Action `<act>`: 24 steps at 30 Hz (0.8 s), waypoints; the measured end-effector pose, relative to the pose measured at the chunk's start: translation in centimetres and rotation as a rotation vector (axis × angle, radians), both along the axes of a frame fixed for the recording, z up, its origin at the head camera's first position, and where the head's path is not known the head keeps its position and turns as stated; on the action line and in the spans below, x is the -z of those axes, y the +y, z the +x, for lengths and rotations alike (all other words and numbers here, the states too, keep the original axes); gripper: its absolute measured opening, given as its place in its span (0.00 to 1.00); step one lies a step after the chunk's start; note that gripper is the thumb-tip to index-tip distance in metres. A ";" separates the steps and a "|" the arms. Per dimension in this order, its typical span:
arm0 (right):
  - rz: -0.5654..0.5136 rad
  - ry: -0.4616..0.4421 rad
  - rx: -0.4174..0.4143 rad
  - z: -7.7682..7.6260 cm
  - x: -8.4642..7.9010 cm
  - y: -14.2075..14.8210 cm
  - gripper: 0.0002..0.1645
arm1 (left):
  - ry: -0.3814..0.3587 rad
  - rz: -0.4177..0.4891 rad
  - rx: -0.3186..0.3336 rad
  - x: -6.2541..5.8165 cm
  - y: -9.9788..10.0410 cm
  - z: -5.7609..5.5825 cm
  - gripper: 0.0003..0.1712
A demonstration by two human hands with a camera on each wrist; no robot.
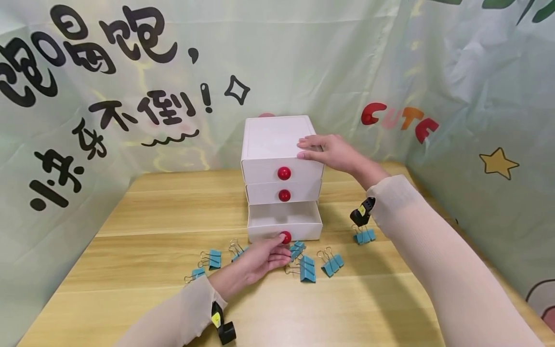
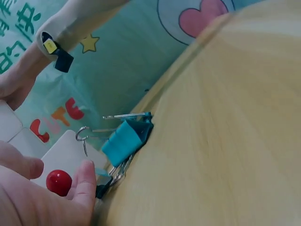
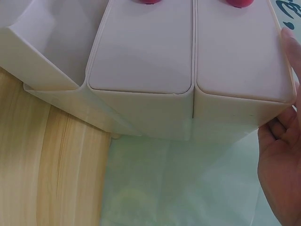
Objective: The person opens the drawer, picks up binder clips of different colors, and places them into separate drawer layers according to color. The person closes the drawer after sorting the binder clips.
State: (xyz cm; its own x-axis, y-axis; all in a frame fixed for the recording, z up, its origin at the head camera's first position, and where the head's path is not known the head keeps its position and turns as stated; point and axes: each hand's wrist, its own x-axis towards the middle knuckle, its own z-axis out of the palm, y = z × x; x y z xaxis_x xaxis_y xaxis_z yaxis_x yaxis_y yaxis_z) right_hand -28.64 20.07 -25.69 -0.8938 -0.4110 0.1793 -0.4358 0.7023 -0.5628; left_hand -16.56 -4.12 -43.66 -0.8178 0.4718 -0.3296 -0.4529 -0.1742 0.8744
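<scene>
A white three-drawer box [image 1: 282,137] stands on the table, its bottom drawer [image 1: 284,231] pulled out and the upper two closed. My left hand [image 1: 256,262] is at the bottom drawer's red knob [image 2: 59,182], with thumb and forefinger on either side of it. At the top right edge of the box, my right hand [image 1: 331,152] rests with its fingers on the lid, steadying nothing else. Teal binder clips lie close by: one clip [image 1: 307,269] and another clip [image 1: 297,249] beside the left fingers, and a third clip [image 1: 332,264] farther right.
More binder clips lie left of the left hand, including one clip [image 1: 212,259]; another clip [image 1: 364,236] lies below the right wrist. The wooden table [image 1: 173,217] meets a printed cloth backdrop [image 1: 338,62] behind and at the sides.
</scene>
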 end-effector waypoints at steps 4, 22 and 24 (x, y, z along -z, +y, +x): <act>-0.007 -0.001 -0.002 0.0 -0.1 -0.1 0.36 | 0.029 -0.041 0.019 -0.3 -0.2 -0.1 0.29; -0.021 -0.011 0.015 0.2 0.3 0.1 0.36 | -0.029 -0.021 0.006 0.0 0.6 0.6 0.25; -0.020 -0.011 0.011 0.2 0.2 0.0 0.37 | 0.016 -0.070 0.030 0.0 0.4 0.6 0.25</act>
